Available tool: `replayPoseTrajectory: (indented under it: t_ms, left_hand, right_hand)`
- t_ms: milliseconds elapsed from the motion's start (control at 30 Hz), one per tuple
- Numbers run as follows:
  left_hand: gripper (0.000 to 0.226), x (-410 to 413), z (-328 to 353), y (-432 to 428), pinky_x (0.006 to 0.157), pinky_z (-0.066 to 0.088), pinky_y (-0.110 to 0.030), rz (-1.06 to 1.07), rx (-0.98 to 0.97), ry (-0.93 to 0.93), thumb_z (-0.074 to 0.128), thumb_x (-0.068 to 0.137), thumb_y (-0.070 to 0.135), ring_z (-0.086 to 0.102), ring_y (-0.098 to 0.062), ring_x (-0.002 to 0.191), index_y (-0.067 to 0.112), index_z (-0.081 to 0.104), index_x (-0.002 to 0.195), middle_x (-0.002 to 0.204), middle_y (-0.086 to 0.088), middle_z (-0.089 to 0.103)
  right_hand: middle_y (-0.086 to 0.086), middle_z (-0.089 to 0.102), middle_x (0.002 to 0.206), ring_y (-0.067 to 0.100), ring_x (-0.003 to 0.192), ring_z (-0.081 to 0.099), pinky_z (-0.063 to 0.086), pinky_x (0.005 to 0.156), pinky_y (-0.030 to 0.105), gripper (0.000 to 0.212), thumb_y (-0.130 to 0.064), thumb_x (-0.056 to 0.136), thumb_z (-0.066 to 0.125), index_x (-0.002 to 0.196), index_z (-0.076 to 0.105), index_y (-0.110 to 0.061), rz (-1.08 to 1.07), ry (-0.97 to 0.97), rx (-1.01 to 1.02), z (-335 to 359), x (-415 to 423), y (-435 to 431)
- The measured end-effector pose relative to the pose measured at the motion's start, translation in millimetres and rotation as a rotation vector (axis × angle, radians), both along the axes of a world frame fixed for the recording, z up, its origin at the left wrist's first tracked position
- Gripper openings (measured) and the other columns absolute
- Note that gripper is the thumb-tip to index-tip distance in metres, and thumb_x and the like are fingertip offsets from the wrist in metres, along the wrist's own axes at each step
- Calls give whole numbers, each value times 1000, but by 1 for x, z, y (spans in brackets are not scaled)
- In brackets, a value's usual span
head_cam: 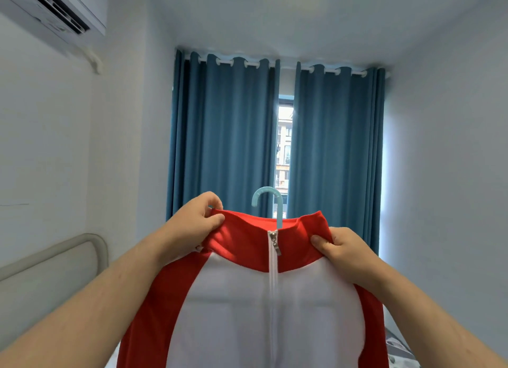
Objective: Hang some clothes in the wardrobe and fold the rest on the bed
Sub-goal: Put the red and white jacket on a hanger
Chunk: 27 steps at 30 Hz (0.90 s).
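jacket point(247, 307) up at chest height on the blue hanger point(270, 203) | left hand point(192, 224) and right hand point(343, 249) each pinch its red collar | soft, light, probably slippery cloth | carry it by the hook

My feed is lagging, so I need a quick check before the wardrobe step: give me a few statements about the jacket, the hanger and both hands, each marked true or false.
1. Both hands grip the collar of the red and white jacket: the left hand and the right hand. True.
2. The jacket's zipper is open down the front. False: it is closed up to the collar.
3. A light blue hanger hook sticks up out of the collar. True.
4. The hook is hung on a wardrobe rail. False: it hangs on nothing, in front of the blue curtains.
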<state>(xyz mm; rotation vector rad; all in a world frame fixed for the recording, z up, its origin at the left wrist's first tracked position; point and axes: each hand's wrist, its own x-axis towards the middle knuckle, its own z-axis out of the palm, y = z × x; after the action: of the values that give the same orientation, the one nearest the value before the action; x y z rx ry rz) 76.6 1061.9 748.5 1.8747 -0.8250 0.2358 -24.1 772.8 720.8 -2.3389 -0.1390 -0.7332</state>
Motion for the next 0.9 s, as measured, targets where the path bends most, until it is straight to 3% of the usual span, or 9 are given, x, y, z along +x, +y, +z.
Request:
replayPoseTrajectory:
  t_ms: [67,167,233,300,400,467,600,767,900]
  left_hand:
    - [24,-4,-10,-1,50,45,-29,-52,-60,94,67,92,31,65,-15,58,30,52,111,81,1,70]
    - [23,-10,-20,7,65,50,-33,30,256,-32,76,72,36,63,-5,63,23,66,87,73,5,70]
    - [21,-13,-25,15,68,52,-35,101,365,-92,74,68,38,63,-7,64,21,66,79,74,4,70]
    - [31,-15,-29,26,66,52,-37,199,416,-114,69,64,48,65,-14,68,21,64,76,72,4,68]
    - [45,-18,-33,41,57,42,-32,522,519,-248,64,68,65,60,-14,66,20,61,71,66,5,63]
    - [45,-18,-36,53,56,39,-30,641,502,-292,64,74,67,58,-11,66,22,61,70,66,6,62]
    - [45,-22,-44,81,55,38,-29,683,421,-265,66,76,66,59,-11,65,22,64,67,64,6,63]
    - [60,-25,-56,108,58,47,-29,798,405,-286,51,65,83,59,-13,65,24,62,65,64,8,62]
    - [64,-25,-65,123,57,43,-28,834,380,-297,51,62,90,59,-13,65,26,59,63,65,10,59]
  right_hand:
    - [-6,64,71,6,63,54,44,65,24,31,-23,102,54,79,67,-5,-19,-24,12,-2,2,3]
    - [-7,63,70,7,63,53,43,65,25,31,-23,101,54,78,64,-6,-33,-35,2,-9,6,9]
    - [-5,64,71,9,65,53,42,65,23,31,-23,101,54,78,64,-5,-35,-49,1,-15,9,15]
    - [-4,63,71,10,65,52,41,63,24,32,-24,101,54,77,63,-3,-27,-55,8,-20,14,24]
    - [-4,59,64,8,59,49,40,60,28,36,-29,97,60,73,62,-3,-8,-62,32,-22,22,40]
    - [-5,59,61,5,56,49,40,57,25,35,-31,92,67,68,62,-7,33,-31,51,-21,25,54]
    - [-13,56,51,1,49,46,37,49,15,35,-23,83,77,53,58,-18,93,53,53,-24,31,85]
    - [-2,61,56,3,51,47,39,54,25,34,-27,86,73,63,64,-4,95,34,14,-31,38,115]
    - [-1,67,61,6,51,52,44,57,28,34,-33,87,71,62,65,-11,66,-17,-52,-34,37,132]
